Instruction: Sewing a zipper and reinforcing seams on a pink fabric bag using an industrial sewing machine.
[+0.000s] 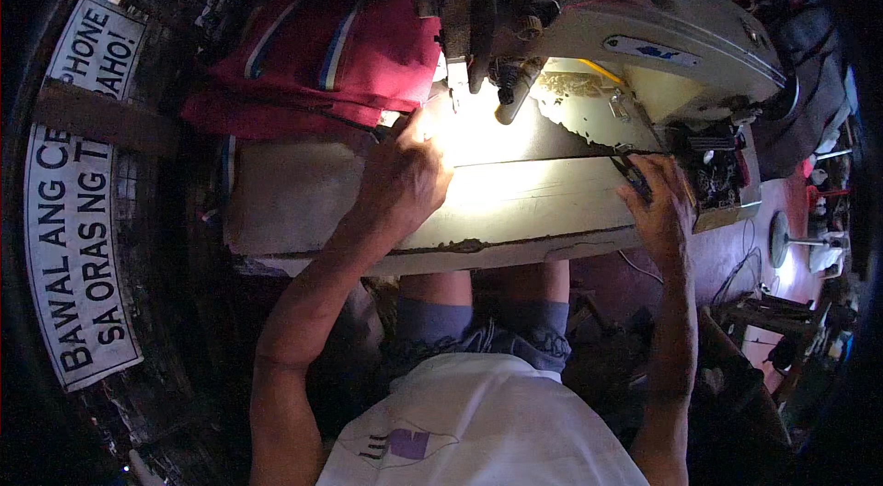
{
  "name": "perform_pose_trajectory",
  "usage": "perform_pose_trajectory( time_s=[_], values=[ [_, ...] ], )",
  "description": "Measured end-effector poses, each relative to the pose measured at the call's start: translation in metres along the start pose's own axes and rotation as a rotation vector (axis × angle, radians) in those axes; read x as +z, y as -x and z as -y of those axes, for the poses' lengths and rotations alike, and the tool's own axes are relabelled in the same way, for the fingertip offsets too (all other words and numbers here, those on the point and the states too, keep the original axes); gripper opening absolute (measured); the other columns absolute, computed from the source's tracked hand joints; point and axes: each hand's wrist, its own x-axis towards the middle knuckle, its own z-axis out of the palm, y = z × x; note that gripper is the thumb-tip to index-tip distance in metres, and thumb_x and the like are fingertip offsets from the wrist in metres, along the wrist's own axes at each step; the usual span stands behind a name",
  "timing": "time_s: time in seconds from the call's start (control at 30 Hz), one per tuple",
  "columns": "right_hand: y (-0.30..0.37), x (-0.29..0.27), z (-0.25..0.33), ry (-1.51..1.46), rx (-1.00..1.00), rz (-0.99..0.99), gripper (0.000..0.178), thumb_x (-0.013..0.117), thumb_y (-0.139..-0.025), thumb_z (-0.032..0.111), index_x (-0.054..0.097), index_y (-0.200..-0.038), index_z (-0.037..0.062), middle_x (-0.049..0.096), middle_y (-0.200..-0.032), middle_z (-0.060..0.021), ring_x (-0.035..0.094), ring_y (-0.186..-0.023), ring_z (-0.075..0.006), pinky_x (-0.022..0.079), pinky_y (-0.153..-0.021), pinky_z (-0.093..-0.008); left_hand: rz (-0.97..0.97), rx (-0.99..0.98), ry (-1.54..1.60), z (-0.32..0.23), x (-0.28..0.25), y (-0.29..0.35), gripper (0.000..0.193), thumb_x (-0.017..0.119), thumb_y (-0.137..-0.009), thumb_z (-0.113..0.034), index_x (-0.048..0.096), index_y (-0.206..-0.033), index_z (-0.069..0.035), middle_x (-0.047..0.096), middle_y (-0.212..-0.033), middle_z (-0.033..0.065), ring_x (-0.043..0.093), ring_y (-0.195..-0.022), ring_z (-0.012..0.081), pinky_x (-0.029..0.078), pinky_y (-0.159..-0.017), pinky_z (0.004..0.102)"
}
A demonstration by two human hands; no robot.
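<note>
An industrial sewing machine [589,12] stands before me, its lamp glaring on the plate beneath the needle. Maroon cloth [386,49] with white, blue and dark stripes lies bunched left of the needle. At the cloth's near right edge is my left hand [405,178], its fingers closed on that edge; glare partly hides the fingertips. A dark narrow strip [382,129] shows beside them. Farther right, my right hand [660,205] is curled around small black thread snips [631,175], held over the right part of the pale worktop [533,210]. The snips' blades are hard to make out.
A dark tray of small metal parts [717,164] sits at the worktop's right end. The worktop's front edge [469,247] is chipped, above my knees. White signs [83,247] hang at far left. A stand fan [782,240] stands at right, with loose cables on the floor.
</note>
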Motion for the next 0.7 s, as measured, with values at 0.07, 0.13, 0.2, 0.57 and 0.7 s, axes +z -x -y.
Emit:
perform_pose_trajectory(
  time_s=[0.07, 0.13, 0.2, 0.57, 0.7],
  values=[
    [-0.002, 0.011, 0.002, -0.165, -0.048, -0.046, 0.035, 0.065, -0.082, 0.003, 0.064, -0.117, 0.0062, 0.06, -0.109, -0.0117, 0.059, -0.102, -0.0299, 0.048, -0.089, -0.0368, 0.013, -0.019, 0.003, -0.006, 0.005, -0.006, 0.015, 0.066, -0.073, -0.008, 0.06, -0.079, 0.004, 0.06, -0.094, 0.0216, 0.06, -0.084, 0.0374, 0.05, -0.08, 0.0449],
    [-0.005, 0.014, 0.0, -0.17, -0.023, -0.015, 0.028, 0.062, -0.086, 0.001, 0.063, -0.114, 0.0009, 0.06, -0.105, -0.0132, 0.06, -0.101, -0.0281, 0.047, -0.088, -0.0358, 0.002, -0.024, 0.004, -0.011, 0.014, -0.016, 0.013, 0.065, -0.074, -0.007, 0.059, -0.078, 0.004, 0.061, -0.087, 0.0202, 0.061, -0.077, 0.0373, 0.051, -0.077, 0.0439],
    [-0.009, 0.013, 0.002, -0.029, -0.134, -0.014, 0.027, 0.059, -0.088, 0.002, 0.061, -0.115, 0.0056, 0.06, -0.102, -0.0139, 0.061, -0.097, -0.0323, 0.05, -0.08, -0.041, -0.046, 0.008, 0.291, -0.015, 0.029, -0.03, 0.008, 0.06, -0.076, -0.002, 0.055, -0.072, 0.003, 0.059, -0.074, 0.0208, 0.06, -0.073, 0.0396, 0.052, -0.071, 0.0418],
    [-0.019, 0.026, 0.108, -0.476, -0.034, 0.024, 0.022, 0.059, -0.092, 0.011, 0.055, -0.113, 0.0038, 0.062, -0.096, -0.0178, 0.064, -0.079, -0.0307, 0.051, -0.071, -0.0421, -0.006, -0.406, 1.085, -0.019, 0.047, -0.035, 0.009, 0.06, -0.089, -0.003, 0.054, -0.095, 0.001, 0.064, -0.075, 0.0091, 0.064, -0.062, 0.0146, 0.052, -0.056, 0.0285],
    [-0.03, 0.032, 0.127, -0.514, 0.065, 0.07, 0.025, 0.067, -0.087, 0.013, 0.055, -0.106, 0.0026, 0.062, -0.089, -0.0176, 0.065, -0.076, -0.0277, 0.051, -0.069, -0.0396, -0.034, -0.306, 0.771, -0.022, 0.043, -0.034, 0.01, 0.058, -0.088, -0.006, 0.055, -0.095, 0.001, 0.066, -0.075, 0.0077, 0.066, -0.063, 0.0141, 0.053, -0.055, 0.0275]
  ],
)
